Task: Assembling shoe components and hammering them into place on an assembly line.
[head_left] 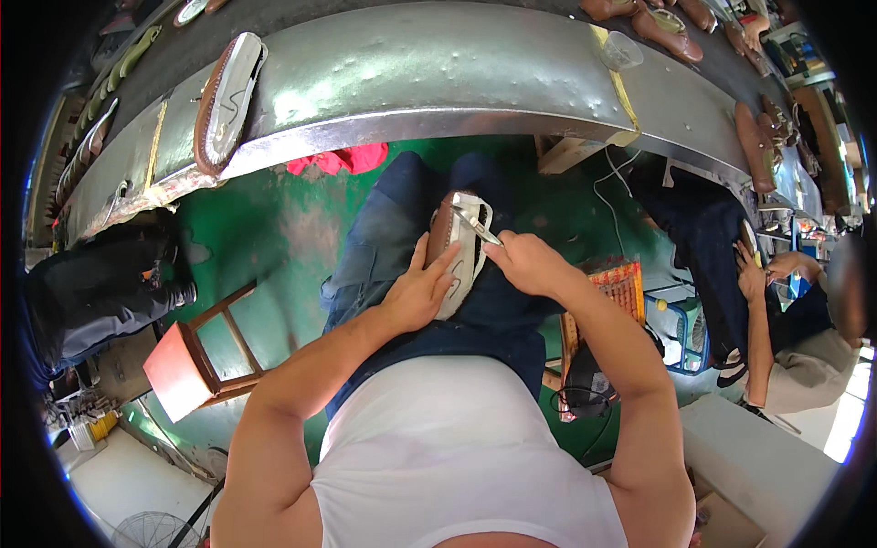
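Note:
A shoe (468,267) with a cream sole side and a brown upper rests on my lap, toe pointing away from me. My left hand (422,290) holds it from the left, fingers laid across the brown edge and cream face. A slim metal hand tool (477,226) is gripped in my right hand (532,263), its tip touching the far part of the shoe. The hand hides the tool's handle, and I cannot tell its exact kind. A pale strap or strip curves off the shoe's right side, close to my right fingers.
Ahead runs a metal-topped bench (429,64) bearing another brown-and-cream shoe (228,105) and several brown shoes (667,32) at the far right. Left of me stands a wooden stool (187,370). A co-worker (808,365) sits at the right. Red cloth (338,159) lies under the bench.

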`<control>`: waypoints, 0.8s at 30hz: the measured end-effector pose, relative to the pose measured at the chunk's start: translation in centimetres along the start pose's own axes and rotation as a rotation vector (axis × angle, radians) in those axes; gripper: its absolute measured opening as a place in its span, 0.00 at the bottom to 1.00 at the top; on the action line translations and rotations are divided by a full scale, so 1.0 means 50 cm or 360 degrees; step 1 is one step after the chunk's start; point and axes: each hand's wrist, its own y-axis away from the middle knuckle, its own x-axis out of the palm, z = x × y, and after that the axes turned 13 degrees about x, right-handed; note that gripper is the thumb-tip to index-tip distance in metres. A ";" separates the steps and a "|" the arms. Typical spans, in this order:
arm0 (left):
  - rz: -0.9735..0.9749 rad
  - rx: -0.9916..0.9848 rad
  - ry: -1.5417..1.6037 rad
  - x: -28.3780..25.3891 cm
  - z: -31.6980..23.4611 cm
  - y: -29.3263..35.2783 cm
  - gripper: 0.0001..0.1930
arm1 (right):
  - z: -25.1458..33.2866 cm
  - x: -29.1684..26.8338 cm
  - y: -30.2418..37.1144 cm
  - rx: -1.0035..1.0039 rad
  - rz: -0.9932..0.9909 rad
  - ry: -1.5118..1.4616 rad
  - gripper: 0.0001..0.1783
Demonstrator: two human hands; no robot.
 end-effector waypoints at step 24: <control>-0.0583 0.0317 0.0947 -0.189 -0.100 -0.140 0.39 | -0.082 0.041 0.150 0.0325 0.0275 -0.2033 0.17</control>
